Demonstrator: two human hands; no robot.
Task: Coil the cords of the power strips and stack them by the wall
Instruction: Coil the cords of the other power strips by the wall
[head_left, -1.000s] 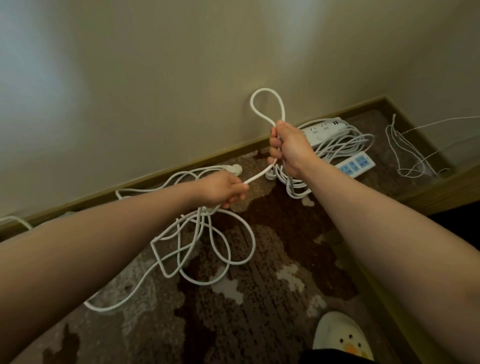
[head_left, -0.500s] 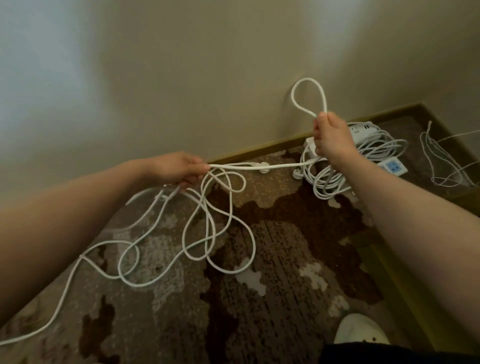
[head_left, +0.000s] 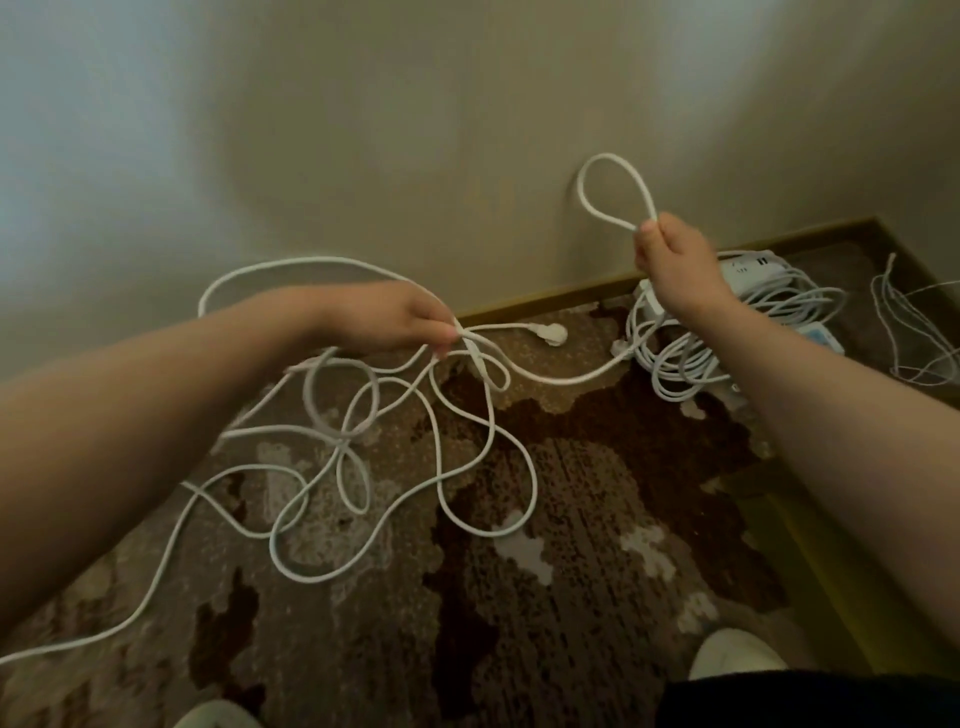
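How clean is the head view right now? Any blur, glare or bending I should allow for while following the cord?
Head view: dim, soft light with no hard glare; pale bright patches on the wall. Wide-angle bending curves the baseboard. The cord is sharp on the carpet, smeared near the left hand. The right hand and its loop are fairly crisp.

Patterned carpet, tangled cord, power strips

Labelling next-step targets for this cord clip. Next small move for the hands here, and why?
Probably bring the left hand across to the right hand and lay the slack as a second loop. The right hand grips one loop upright; the left pinches the white cord, which sags between them, and most of it lies tangled on the carpet.
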